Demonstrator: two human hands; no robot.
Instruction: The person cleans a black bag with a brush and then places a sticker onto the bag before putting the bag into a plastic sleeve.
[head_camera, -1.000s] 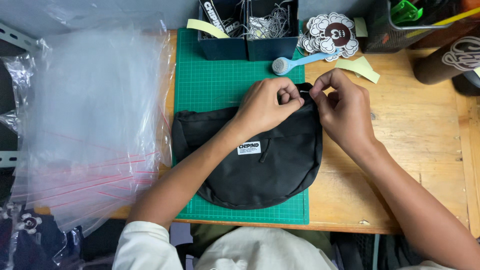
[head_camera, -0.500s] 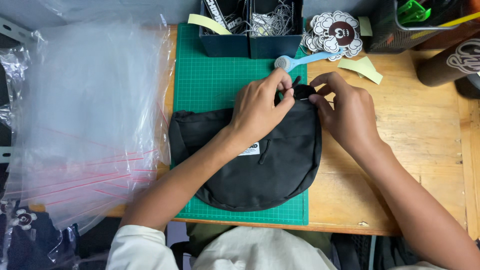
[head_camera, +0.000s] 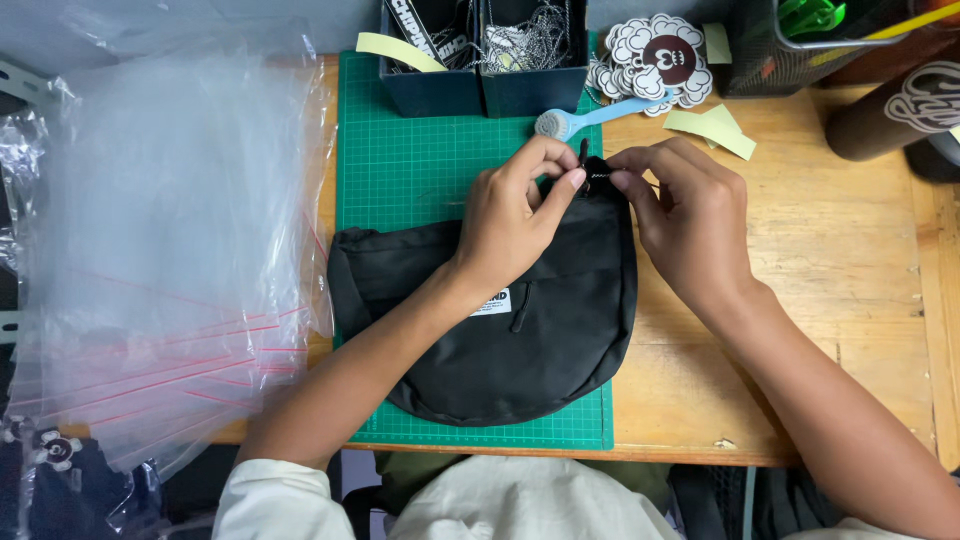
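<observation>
Head view: black bag (head_camera: 520, 340) under both hands' fingertips.

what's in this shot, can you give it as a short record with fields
surface: wooden table with a green cutting mat
main item: black pouch bag lying on the mat
left hand: pinch grip at the bag's top edge
right hand: pinching the same spot from the other side
left of mat: stack of clear plastic bags
behind bag: dark bins, light blue tool, flower-shaped stickers
</observation>
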